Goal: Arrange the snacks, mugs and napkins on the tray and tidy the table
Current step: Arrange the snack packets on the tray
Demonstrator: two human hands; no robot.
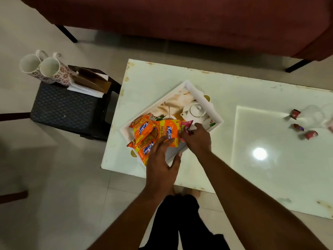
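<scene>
On my feed, both hands work over the white tray, which sits turned cornerwise near the left end of the pale table, close to its front edge. The left hand lies with straight fingers pressed flat on the top orange packet, its thumb spread toward the tray's near rim. The right hand pinches a pink packet just beside it, fingers curled on the wrapper. Two more orange packets lie overlapped in the tray's left corner. Three wrapped sweets lie scattered near the table's right edge, well apart from the tray. Off the table's left end, two flowered mugs and a stack of white napkins rest on a dark stool.
</scene>
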